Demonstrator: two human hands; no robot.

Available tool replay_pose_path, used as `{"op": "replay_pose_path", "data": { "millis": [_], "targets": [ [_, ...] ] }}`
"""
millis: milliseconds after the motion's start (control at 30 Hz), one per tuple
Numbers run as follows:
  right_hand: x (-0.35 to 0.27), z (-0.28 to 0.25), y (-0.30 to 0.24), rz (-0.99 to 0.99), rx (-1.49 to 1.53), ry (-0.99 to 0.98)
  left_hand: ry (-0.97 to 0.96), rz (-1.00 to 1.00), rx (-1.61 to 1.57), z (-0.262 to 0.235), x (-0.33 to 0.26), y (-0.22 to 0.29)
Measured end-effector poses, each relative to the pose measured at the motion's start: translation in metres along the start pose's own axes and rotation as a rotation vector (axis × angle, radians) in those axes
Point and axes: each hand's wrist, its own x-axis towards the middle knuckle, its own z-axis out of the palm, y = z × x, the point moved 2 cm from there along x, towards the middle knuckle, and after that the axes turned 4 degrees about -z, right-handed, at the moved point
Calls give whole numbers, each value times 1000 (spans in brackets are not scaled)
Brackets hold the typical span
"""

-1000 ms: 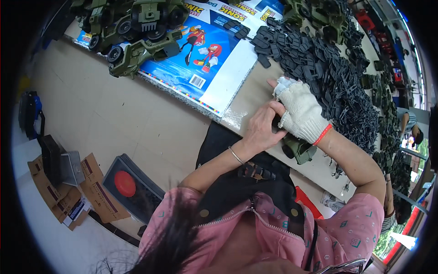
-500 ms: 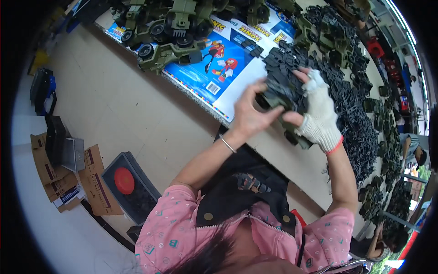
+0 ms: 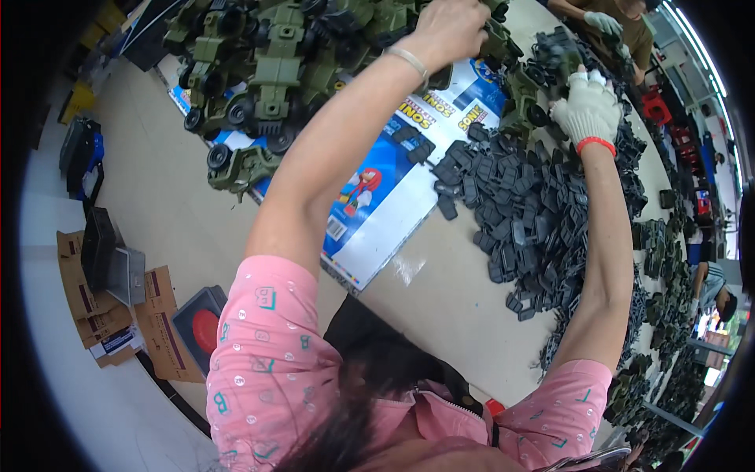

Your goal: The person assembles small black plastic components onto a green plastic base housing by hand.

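Note:
My left hand (image 3: 452,30), bare with a bracelet at the wrist, is stretched to the far side of the table beside the green toy military vehicles (image 3: 277,67). Its fingers curl downward, and whatever they grip is hidden. My right hand (image 3: 588,110) wears a white fingertip-less glove with a red cuff. Its fingers are spread over the far end of the heap of dark grey plastic parts (image 3: 535,212). Close to its left lies another green toy vehicle (image 3: 522,102).
Blue and white printed sheets (image 3: 393,197) cover part of the table. Across it, another person's gloved hand (image 3: 604,22) is near the heap. More green pieces (image 3: 664,259) line the right side. On the floor at left are a grey bin (image 3: 182,322) and cardboard (image 3: 167,315).
Both hands were together on a green toy vehicle near me. They have parted and reached forward, the left to the far vehicles, the right to the far grey parts.

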Motion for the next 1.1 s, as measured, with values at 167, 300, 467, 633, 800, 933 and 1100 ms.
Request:
{"op": "replay_pose_path", "data": {
  "millis": [167, 300, 467, 633, 800, 933, 1100],
  "targets": [
    [54, 16, -77, -426, 307, 221, -69, -345, -40, 51, 101, -59],
    [104, 48, -132, -265, 538, 87, -187, -492, 8, 83, 120, -83],
    [108, 84, -148, -225, 578, -14, -633, -538, 85, 84, 132, -76],
    [109, 92, -135, -329, 608, -41, -661, -390, 185, 91, 134, -68],
    [103, 63, -135, -233, 690, 2, 118, -240, 68, 44, 122, -50],
    [101, 80, -93, 165, 1108, 224, 261, -223, -61, -23, 113, 8],
    [60, 30, -55, 420, 1320, 560, 352, -38, 109, -154, -52, 65]
  ]
}}
